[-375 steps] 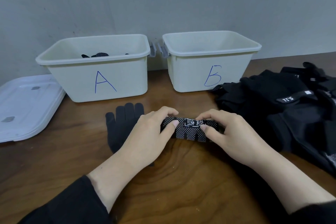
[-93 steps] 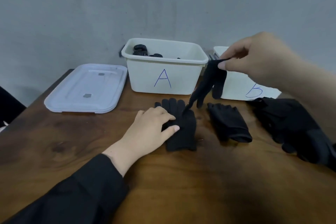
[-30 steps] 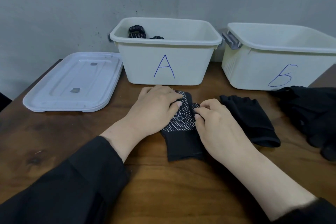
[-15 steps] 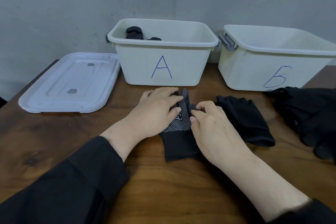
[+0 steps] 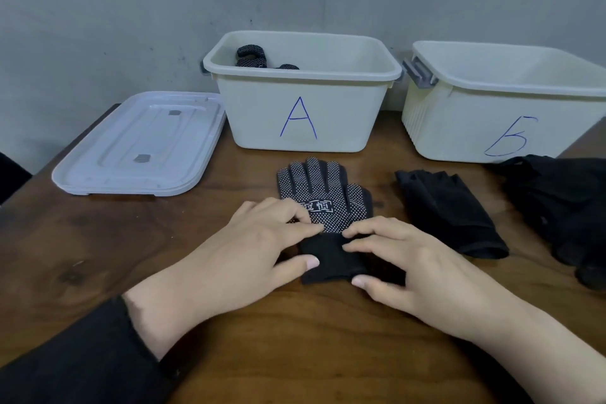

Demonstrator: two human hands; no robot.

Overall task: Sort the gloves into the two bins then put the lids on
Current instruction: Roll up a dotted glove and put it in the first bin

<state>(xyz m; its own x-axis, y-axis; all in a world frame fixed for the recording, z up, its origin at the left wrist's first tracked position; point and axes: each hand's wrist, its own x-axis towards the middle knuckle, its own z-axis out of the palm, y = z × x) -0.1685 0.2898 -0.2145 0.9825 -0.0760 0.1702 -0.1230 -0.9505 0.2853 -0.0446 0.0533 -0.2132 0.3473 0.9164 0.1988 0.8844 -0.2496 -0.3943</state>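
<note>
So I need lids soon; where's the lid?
In the head view, the lid lies flat on the table's left side, beside bin A.

Evenly and softly lit from above, moderately bright. Faint shadows under both hands and beneath the lid [image 5: 141,144] at the worktop's [image 5: 98,256] far left corner. Mild sheen on the wood. Slightly soft focus overall; wide-angle bending toward the frame edges.

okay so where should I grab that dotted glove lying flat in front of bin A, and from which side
Probably by the plain knit cuff, coming from the near edge. The dotted glove lies flat with its fingers pointing toward bin A, so the cuff faces the person, and the left hand and right hand already rest on it. Its banded edge looks easier to pinch than the splayed fingers.
</note>
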